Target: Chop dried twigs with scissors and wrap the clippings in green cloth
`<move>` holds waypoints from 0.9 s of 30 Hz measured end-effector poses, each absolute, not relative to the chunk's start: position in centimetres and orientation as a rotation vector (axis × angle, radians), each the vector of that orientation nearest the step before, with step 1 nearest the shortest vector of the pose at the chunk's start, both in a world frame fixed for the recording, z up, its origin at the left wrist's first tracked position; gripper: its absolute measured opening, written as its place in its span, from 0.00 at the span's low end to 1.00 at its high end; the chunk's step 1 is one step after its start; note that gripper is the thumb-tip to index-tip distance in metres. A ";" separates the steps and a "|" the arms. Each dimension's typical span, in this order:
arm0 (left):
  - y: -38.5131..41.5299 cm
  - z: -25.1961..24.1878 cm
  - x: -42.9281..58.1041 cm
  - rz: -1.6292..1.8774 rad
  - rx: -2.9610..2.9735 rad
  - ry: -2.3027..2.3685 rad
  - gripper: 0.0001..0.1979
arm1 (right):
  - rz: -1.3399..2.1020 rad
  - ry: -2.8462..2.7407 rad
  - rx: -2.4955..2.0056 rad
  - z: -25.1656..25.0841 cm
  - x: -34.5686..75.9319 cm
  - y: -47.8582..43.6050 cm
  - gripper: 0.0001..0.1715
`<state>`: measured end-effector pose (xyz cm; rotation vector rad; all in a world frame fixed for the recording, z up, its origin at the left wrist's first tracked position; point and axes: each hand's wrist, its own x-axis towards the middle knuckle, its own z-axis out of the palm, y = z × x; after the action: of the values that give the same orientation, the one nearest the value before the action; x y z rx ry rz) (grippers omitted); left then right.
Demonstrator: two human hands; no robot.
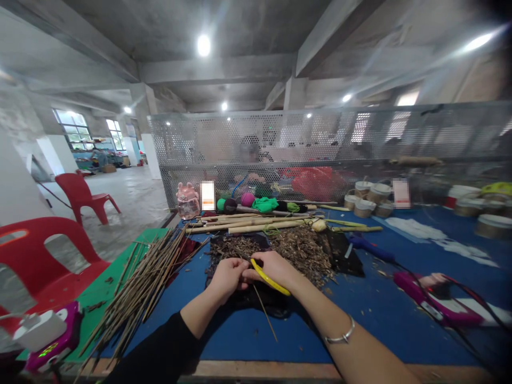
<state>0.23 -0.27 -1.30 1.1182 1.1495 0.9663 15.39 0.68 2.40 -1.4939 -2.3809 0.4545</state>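
My left hand (pixel 227 276) and my right hand (pixel 272 268) meet over a dark cloth (pixel 256 304) on the blue table (pixel 360 320). The right hand is closed round a yellow-handled tool (pixel 271 279). The left hand pinches a thin brown stick (pixel 264 312) whose free end slants down toward me. A silver bracelet (pixel 340 335) sits on my right forearm. Just beyond the hands lie heaps of brown chopped trimmings (pixel 304 248).
A bundle of long thin sticks (pixel 140 290) lies to the left on a green mat. Bamboo poles (pixel 256 223), yarn balls (pixel 248 200) and small tubs (pixel 366 200) stand farther back before a perforated metal screen. Red chairs (pixel 36 261) are at left, a pink device (pixel 432 301) at right.
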 end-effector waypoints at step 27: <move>-0.2 -0.9 0.0 1.031 1.172 1.136 0.20 | 0.444 -2.358 -1.471 2.3 15.4 0.7 0.28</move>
<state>-0.03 -0.22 -0.86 1.1716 1.1361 1.0307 15.35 0.65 2.30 -1.4709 -2.3578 0.4443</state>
